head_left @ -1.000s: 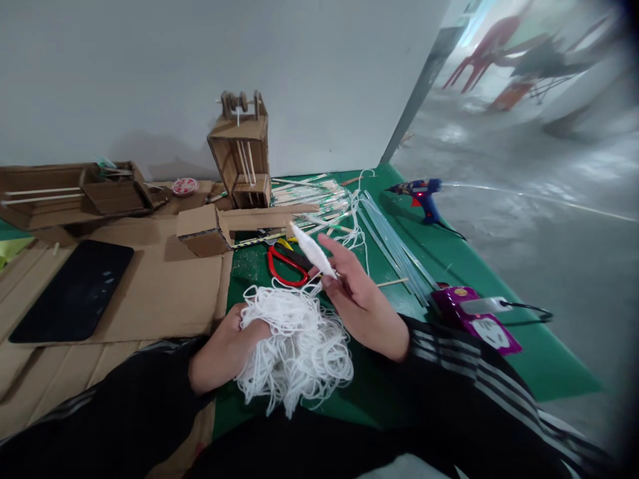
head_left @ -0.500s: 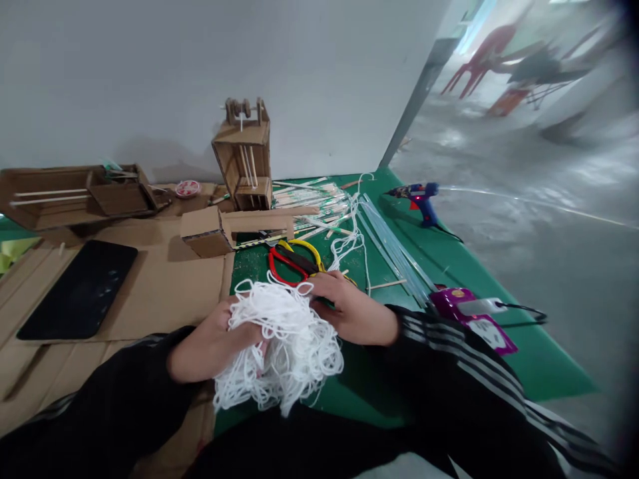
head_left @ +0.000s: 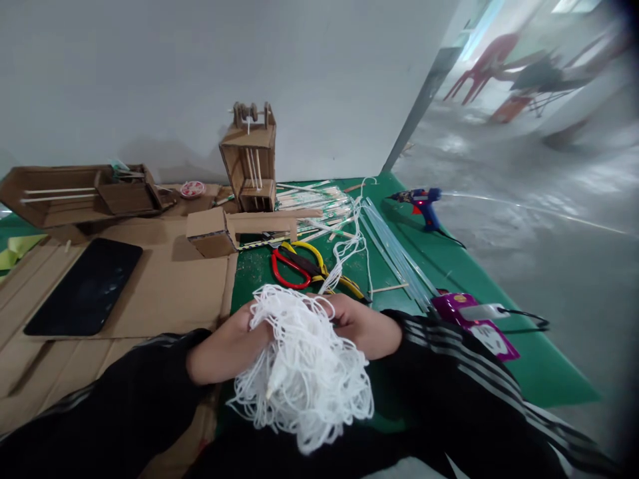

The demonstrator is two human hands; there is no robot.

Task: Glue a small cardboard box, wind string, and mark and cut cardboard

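A large tangled bundle of white string (head_left: 309,372) hangs between my hands at the bottom centre. My left hand (head_left: 232,349) is closed on its left side, the fingers mostly buried in the loops. On the other side my right hand (head_left: 362,322) grips the bundle's upper right edge with curled fingers. Loose white strands (head_left: 347,249) run from near my right hand up to the wooden sticks (head_left: 319,203). Just beyond the hands lie red-handled scissors (head_left: 291,269) and yellow-handled pliers (head_left: 319,256), partly overlapping on the green table (head_left: 449,269).
Cardboard structures (head_left: 257,156) stand at the back, with a long cardboard box (head_left: 64,199) at left. A black tablet (head_left: 84,286) lies on cardboard. Clear glue sticks (head_left: 394,243), a blue glue gun (head_left: 424,203) and a purple power strip (head_left: 474,322) are on the right.
The string bundle and my left hand have moved right and slightly down. My right hand has come down off the scissors and pliers, which show more fully. The view has shifted slightly.
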